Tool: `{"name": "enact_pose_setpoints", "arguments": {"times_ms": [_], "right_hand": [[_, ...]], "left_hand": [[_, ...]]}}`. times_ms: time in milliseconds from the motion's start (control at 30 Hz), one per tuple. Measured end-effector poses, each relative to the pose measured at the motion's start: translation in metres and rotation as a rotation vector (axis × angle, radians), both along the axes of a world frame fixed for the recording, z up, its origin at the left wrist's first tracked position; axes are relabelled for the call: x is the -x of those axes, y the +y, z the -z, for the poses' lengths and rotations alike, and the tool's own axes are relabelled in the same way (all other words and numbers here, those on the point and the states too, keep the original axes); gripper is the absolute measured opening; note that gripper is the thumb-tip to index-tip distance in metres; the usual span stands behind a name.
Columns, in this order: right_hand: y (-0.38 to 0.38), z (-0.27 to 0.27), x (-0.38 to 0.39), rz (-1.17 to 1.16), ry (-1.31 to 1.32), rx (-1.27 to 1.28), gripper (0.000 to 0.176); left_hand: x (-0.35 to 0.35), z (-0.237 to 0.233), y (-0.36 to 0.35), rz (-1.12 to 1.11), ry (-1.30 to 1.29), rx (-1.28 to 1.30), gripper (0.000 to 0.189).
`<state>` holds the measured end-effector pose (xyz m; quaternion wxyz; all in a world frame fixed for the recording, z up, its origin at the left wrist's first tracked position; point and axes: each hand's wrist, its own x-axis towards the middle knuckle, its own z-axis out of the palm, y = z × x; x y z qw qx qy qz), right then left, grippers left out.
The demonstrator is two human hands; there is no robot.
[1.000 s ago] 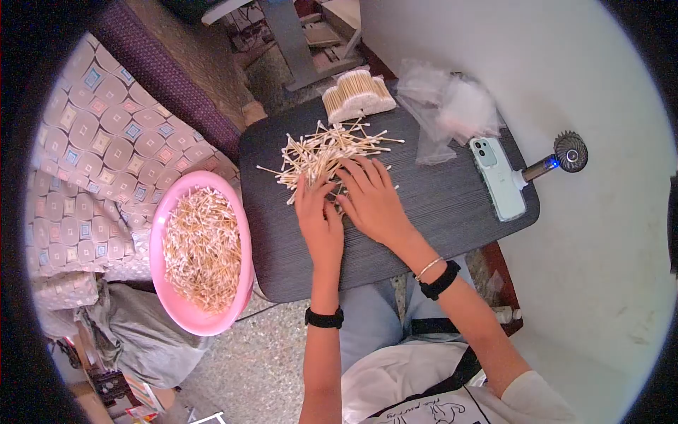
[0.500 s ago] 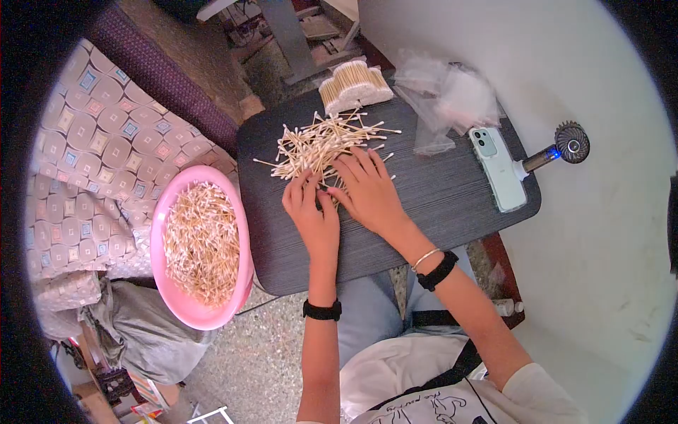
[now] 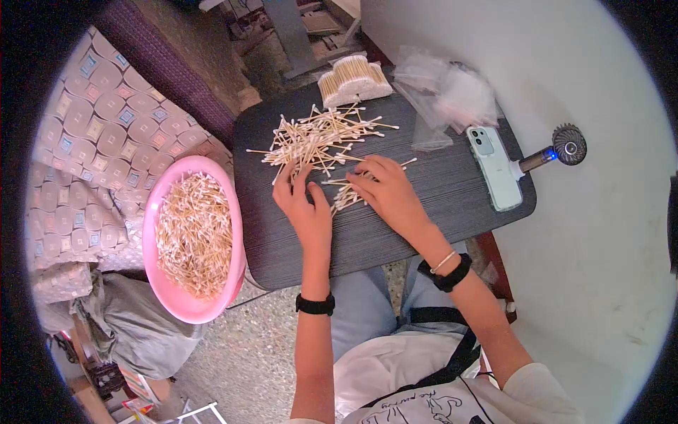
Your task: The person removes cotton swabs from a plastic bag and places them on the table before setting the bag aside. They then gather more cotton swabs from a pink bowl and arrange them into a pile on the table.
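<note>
A loose pile of cotton swabs (image 3: 318,138) with wooden sticks and white tips lies across the left half of a dark folding table (image 3: 452,187). My left hand (image 3: 304,205) rests at the pile's near edge, its fingers apart and fingertips touching the swabs. To the right, my right hand (image 3: 393,194) curls over a smaller bunch of cotton swabs (image 3: 346,198), separate from the main pile. The fingers partly hide that bunch. Behind the pile stands a neat stack of aligned cotton swabs (image 3: 355,81).
A pink basin (image 3: 236,233) full of cotton swabs is left of the table. Clear plastic bags (image 3: 459,92) lie at the back right. Near the right edge are a pale phone (image 3: 496,173) and a small fan (image 3: 569,144). A wall (image 3: 593,268) borders the right side.
My right hand has moved right and slightly nearer, with a small bunch of swabs now apart from the pile. My left hand has shifted slightly left, and the gap between my hands has widened.
</note>
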<state>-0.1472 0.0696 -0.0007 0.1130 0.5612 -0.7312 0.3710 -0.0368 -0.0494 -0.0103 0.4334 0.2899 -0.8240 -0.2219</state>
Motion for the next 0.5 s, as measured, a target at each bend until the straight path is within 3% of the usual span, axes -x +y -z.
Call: {"name": "enact_pose_setpoints", "arguments": {"times_ms": [133,267,300,400,500], "right_hand": [[0.018,-0.004,-0.003,-0.028,-0.106,-0.042,0.024],[0.029,-0.011,-0.008,-0.005,-0.224,-0.094,0.032],[0.030,-0.009,-0.006,0.013,-0.167,-0.117,0.034],[0.036,-0.004,-0.002,0.033,-0.036,-0.184,0.038],[0.044,-0.007,0.001,0.000,0.008,-0.240,0.039]], "left_hand": [[-0.005,-0.018,0.009,0.067,-0.054,0.156,0.022],[-0.014,-0.030,0.036,0.398,-0.218,-0.003,0.045],[-0.017,-0.030,0.039,0.421,-0.334,0.037,0.057],[-0.020,-0.018,0.036,0.407,-0.488,0.216,0.059],[-0.016,-0.017,0.031,0.439,-0.471,0.182,0.057]]}}
